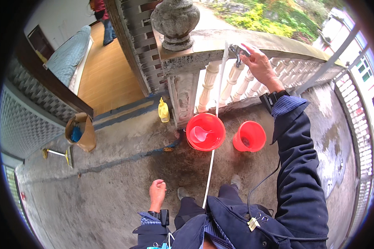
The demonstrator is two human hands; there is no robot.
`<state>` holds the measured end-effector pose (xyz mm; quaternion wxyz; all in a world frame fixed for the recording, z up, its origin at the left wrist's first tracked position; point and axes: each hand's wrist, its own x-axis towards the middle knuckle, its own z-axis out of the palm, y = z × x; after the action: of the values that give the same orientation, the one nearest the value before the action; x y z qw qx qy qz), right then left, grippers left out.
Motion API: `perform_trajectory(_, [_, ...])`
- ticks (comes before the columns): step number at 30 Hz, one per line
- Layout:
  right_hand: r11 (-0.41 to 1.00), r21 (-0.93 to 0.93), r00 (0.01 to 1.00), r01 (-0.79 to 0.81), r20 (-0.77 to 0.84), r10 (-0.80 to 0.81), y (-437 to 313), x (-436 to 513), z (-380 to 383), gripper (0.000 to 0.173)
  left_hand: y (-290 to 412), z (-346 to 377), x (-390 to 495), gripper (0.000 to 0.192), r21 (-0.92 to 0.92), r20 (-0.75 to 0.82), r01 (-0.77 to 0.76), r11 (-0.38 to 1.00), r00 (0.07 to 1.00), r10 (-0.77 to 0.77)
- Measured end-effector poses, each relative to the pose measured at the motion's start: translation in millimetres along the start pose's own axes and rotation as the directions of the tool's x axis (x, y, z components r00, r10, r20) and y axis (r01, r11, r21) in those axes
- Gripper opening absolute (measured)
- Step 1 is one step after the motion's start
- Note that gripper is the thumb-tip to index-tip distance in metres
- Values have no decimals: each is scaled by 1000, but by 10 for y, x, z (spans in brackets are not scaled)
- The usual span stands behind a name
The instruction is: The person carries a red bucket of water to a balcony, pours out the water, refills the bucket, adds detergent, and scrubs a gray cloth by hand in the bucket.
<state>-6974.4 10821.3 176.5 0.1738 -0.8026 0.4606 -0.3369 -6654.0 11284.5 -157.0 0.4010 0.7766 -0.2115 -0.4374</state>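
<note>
At the top of a white plastic pipe [222, 73], my right hand [259, 64] has its thumb and fingers on a metal water tap [237, 53]. Whether water flows from its spout I cannot tell. Below the tap, against the balustrade's foot, a red plastic bucket [219, 137] holds a pink dipper [199, 134]. A second, smaller red bucket [257, 137] stands to its right, tilted in view, with a dark patch at its bottom. My left hand [158, 191] hangs low over the concrete floor, fingers curled, with nothing seen in it.
A concrete balustrade [268, 42] curves to the right. Left of the bucket stands a yellow bottle [163, 112]. Farther left are a paper bag [88, 133] and a squeegee [69, 157]. Through the doorway are a bed [70, 51] and a person [106, 23]. A cable [261, 183] hangs by my right sleeve.
</note>
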Motion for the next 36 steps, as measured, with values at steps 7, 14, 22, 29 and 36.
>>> perform_trajectory(7, [999,33,982,-37,-185,42,-117,-82,-98,33,39,-666,234,26,-45,34,59,997,998,-58])
perform_trajectory(14, [724,-629,956,-284,-248,160,-432,-44,57,52,256,-778,443,29,6,180,162,987,971,-160])
perform_trajectory(22, [634,-682,919,-365,-372,128,-430,-34,218,45,659,-1027,1389,26,118,197,55,992,977,-77])
perform_trajectory(29, [865,-466,962,-185,-267,62,-252,-37,9,31,1321,-1025,2040,25,105,251,-48,993,968,20])
perform_trajectory(36, [847,-511,987,-147,-135,90,-127,71,-229,23,1550,-1045,2452,26,192,362,-11,981,930,-61])
